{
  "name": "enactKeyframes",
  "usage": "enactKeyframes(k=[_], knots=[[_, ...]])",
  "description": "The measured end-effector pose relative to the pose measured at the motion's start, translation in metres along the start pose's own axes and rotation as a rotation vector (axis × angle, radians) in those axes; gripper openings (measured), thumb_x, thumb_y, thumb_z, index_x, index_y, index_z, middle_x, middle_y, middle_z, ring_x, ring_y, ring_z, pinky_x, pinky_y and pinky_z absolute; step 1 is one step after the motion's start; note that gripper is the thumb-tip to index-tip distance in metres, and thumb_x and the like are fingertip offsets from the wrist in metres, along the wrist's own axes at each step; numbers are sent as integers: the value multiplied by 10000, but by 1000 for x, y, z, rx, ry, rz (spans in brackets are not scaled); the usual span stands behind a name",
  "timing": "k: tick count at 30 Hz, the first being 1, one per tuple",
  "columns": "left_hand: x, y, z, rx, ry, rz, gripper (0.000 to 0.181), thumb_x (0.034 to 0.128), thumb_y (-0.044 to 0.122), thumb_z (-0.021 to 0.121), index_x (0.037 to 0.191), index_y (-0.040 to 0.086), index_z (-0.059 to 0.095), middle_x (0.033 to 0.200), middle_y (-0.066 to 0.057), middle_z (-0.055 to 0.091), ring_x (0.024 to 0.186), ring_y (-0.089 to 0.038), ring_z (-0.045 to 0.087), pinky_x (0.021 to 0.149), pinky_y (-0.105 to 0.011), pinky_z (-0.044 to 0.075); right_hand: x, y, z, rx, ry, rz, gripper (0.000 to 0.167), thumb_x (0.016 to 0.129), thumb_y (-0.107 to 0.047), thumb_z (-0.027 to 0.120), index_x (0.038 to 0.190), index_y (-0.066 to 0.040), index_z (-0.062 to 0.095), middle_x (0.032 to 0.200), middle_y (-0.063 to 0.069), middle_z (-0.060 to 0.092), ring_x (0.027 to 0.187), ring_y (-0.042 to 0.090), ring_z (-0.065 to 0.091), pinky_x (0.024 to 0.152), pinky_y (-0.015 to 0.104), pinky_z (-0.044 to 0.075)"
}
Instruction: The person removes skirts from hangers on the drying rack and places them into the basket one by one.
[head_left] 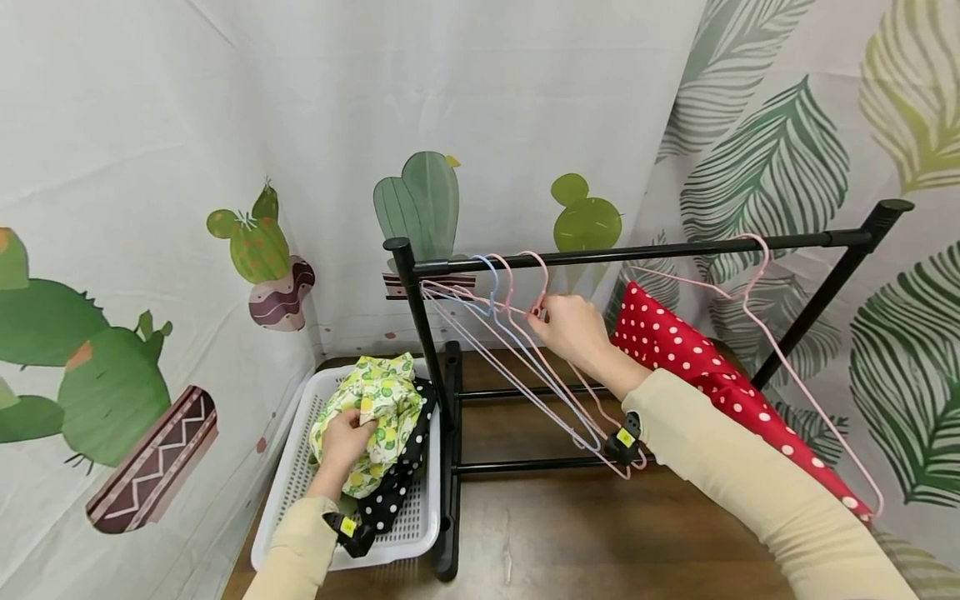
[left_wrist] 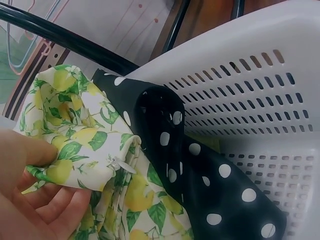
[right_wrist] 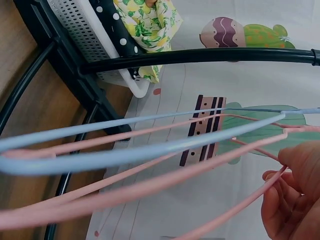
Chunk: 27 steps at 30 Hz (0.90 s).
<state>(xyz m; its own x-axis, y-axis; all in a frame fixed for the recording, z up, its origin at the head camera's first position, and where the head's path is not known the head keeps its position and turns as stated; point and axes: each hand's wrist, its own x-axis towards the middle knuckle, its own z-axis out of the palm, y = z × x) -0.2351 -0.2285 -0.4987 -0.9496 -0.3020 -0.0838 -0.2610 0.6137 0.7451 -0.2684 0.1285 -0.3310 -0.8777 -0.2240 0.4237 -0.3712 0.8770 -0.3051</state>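
Observation:
My left hand (head_left: 347, 442) pinches a fold of the lemon-print cloth (head_left: 382, 408), which lies bunched in a white basket (head_left: 273, 508). Beside it in the basket is a black cloth with white dots (left_wrist: 200, 180). The lemon cloth's full shape is hidden by its folds. My right hand (head_left: 573, 329) pinches a pink hanger (right_wrist: 245, 200) near its neck; that hanger's hook still sits over the black rail (head_left: 645, 252). Left of this hand, other pink hangers and blue hangers (right_wrist: 150, 152) hang close together on the rail.
A red cloth with white dots (head_left: 697, 358) hangs on a pink hanger (head_left: 795, 367) at the rail's right. The rack's black left post (head_left: 427, 342) stands between basket and hangers. A printed curtain (head_left: 337, 83) backs the scene, above a brown wooden surface (head_left: 555, 533).

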Motion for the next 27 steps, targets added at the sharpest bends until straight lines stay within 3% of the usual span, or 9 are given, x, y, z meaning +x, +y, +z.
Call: enactKeyframes(k=[10, 18, 27], knots=[[-11, 10, -5, 30, -6, 44, 198, 850, 253, 630, 911, 65, 622, 842, -76, 613, 684, -198, 507, 546, -285, 396, 0, 2, 3, 2, 3, -10, 207, 853, -303, 625, 846, -109, 697, 668, 45, 661, 535, 178, 573, 438, 305, 418], [-20, 18, -12, -6, -29, 73, 359, 850, 285, 632, 1118, 49, 590, 1033, -130, 609, 903, -251, 572, 658, -320, 476, -1, 2, 2, -7, 4, -17, 221, 851, -324, 627, 852, -114, 695, 686, 45, 667, 577, 197, 600, 469, 336, 448], [-32, 37, -28, -70, -27, 183, 213, 868, 237, 616, 1038, 111, 646, 997, -79, 654, 851, -208, 646, 638, -281, 481, -4, 3, -3, 2, -32, -26, 219, 867, -338, 602, 856, -128, 665, 632, 17, 614, 528, 183, 540, 416, 298, 373]])
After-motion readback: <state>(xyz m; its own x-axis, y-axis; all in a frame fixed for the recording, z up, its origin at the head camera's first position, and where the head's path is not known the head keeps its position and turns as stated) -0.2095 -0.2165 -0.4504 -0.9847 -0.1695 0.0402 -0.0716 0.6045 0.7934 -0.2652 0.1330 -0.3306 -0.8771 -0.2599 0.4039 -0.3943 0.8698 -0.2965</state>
